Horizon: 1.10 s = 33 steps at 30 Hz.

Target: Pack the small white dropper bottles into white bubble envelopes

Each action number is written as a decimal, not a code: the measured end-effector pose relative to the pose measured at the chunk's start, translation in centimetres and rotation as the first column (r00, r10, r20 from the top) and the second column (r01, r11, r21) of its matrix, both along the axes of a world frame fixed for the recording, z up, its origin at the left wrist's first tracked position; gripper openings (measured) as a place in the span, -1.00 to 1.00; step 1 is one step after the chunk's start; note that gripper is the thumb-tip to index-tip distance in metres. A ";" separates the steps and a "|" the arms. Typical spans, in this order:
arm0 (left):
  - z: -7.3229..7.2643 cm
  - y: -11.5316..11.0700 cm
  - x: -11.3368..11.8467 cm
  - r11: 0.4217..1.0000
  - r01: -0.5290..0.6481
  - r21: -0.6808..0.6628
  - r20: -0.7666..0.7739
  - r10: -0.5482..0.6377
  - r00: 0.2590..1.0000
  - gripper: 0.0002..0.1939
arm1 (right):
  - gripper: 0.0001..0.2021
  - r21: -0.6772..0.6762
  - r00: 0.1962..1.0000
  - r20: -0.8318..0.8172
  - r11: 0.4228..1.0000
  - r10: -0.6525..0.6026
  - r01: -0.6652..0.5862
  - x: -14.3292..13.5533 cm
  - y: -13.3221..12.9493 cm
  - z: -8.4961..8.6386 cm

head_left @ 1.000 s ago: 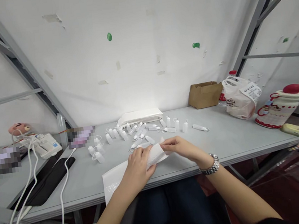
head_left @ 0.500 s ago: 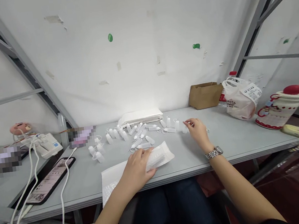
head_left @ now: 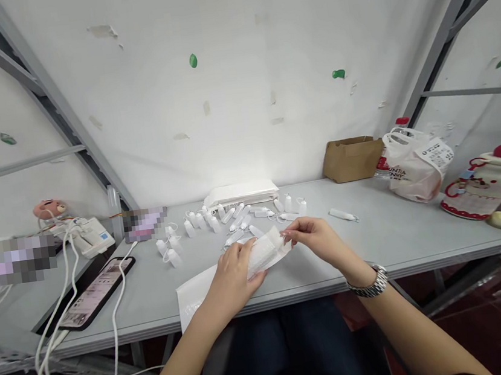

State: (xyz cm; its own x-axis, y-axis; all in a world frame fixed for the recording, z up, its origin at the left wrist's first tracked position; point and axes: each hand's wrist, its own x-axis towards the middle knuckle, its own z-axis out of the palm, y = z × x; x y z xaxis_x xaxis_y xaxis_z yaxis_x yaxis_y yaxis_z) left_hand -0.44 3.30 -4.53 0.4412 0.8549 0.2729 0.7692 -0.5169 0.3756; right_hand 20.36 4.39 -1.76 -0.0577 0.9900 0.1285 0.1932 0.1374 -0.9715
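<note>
My left hand is closed round a white bubble mailer, which it holds tilted above the front of the table. At the mailer's open end, the fingertips of my right hand are pinched together on a small squeeze bottle; the bottle's body is mostly hidden in the mailer. Behind the hands, several small white squeeze bottles with looped caps stand and lie in a loose group. One more bottle lies apart on the right. Another white mailer lies flat under my left forearm.
A stack of white mailers lies against the wall. On the right are a cardboard box, a plastic bag and a drinking flask. A phone and white cables lie left, beside a power strip.
My right hand has moved left and nearer, bringing a small squeeze bottle from the table to the mailer's open end. The lone bottle at right shows fully now. The view has shifted slightly.
</note>
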 end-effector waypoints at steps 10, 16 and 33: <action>-0.7 -0.2 0.4 0.999 0.035 0.009 -0.037 -0.035 0.999 -0.54 | -0.85 -0.134 0.960 -0.054 0.951 0.275 -0.280 -1.6 0.6 -2.4; -0.8 0.2 0.2 0.978 -0.110 0.176 -0.053 0.121 0.991 -0.47 | -0.58 -0.028 0.987 0.088 0.990 -0.135 0.138 -1.2 1.1 -2.2; 0.4 -0.7 0.3 0.990 -0.024 0.142 0.295 -0.019 0.955 -0.11 | -0.67 0.140 0.992 -0.121 0.989 -0.031 0.048 -1.8 1.0 -0.4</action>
State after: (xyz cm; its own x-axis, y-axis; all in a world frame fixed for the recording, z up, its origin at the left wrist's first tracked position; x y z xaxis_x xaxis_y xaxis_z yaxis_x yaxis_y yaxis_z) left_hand -0.09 2.60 -4.13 0.3207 0.7985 0.5095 0.6369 -0.5799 0.5080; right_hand 18.57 5.43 -2.13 0.0047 0.9624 0.2716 0.0863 0.2702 -0.9589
